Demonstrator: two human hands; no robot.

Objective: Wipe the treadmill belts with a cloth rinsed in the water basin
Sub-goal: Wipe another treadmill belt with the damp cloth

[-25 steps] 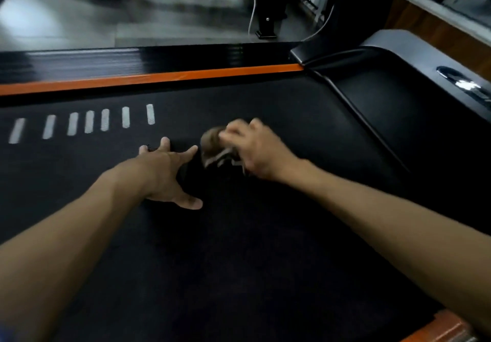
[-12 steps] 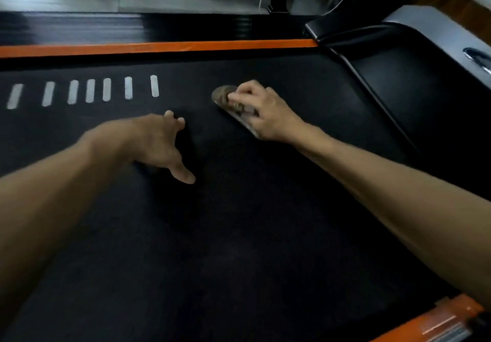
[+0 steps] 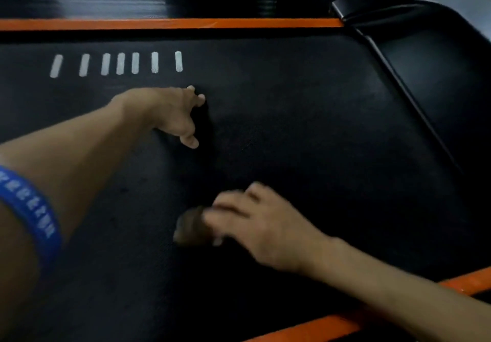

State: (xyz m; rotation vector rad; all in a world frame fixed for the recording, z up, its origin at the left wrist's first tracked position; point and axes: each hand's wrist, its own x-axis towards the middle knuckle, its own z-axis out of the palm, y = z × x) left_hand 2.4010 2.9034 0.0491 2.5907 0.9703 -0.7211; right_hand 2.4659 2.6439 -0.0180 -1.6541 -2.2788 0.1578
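Belt: one black treadmill belt (image 3: 292, 129) fills my frame, with two orange side rails (image 3: 170, 23) at top and lower right.
Marks: seven white dashes (image 3: 135, 62), upper left.
Hands: two; left hand (image 3: 172, 113) spread, fingertips braced on the belt; right hand (image 3: 263, 224), blurred, curled over one brown cloth (image 3: 188, 226) at lower centre.
Risk: I judge the bunched cloth could slip out mid-stroke or miss strips.

Belt (image 3: 305, 129) open btwn 2 orange rails (image 3: 170, 23), motor cover (image 3: 438, 81) blocks right
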